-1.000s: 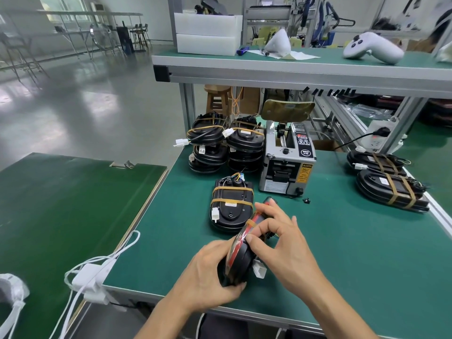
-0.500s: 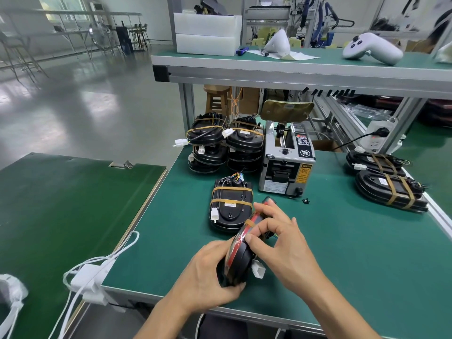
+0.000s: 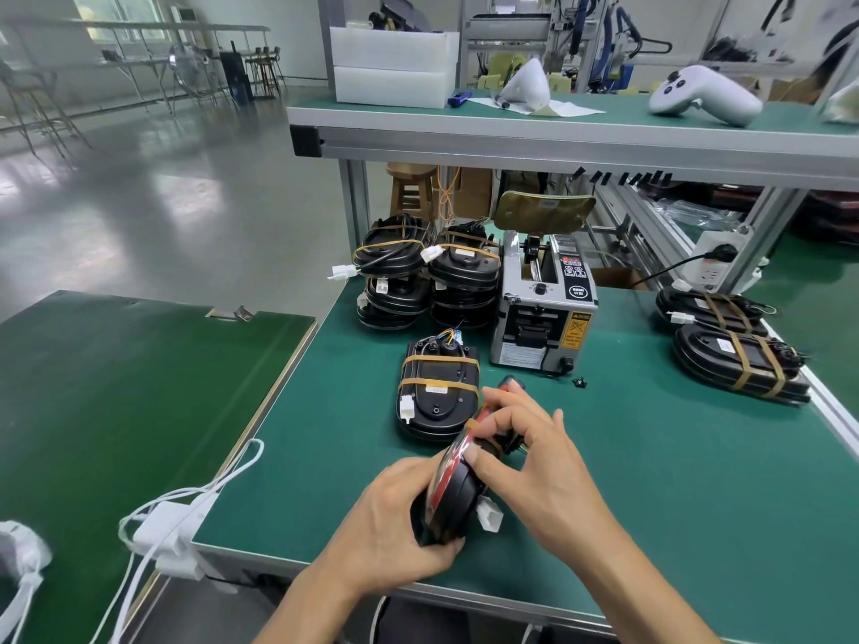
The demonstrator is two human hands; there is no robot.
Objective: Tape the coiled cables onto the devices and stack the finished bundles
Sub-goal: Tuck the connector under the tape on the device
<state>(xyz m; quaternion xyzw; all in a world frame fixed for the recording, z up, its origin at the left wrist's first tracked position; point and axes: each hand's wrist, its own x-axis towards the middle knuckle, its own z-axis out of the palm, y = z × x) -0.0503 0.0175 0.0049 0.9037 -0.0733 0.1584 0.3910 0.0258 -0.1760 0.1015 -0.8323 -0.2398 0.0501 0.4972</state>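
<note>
step: we're taping; device (image 3: 448,492) stands on edge at the bench's near edge, between both palms
left hand (image 3: 395,527): fingers curled round the device's lower end
right hand (image 3: 534,457): fingertips pressing a tape strip (image 3: 472,424) over its top rim, thumb on the side
next: we judge smooth the strip down, then lay it on the taped bundle (image 3: 437,388) just beyond our fingertips
labels: tape dispenser (image 3: 544,309) carries a yellow warning sticker; text unreadable

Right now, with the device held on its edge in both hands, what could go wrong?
1. The device stands on its edge near the table's front edge; if the left hand slips, it may fall off.
2. The white connector hangs loose and could snag under the right hand.
3. The tape strip may crease while being pressed.
</note>
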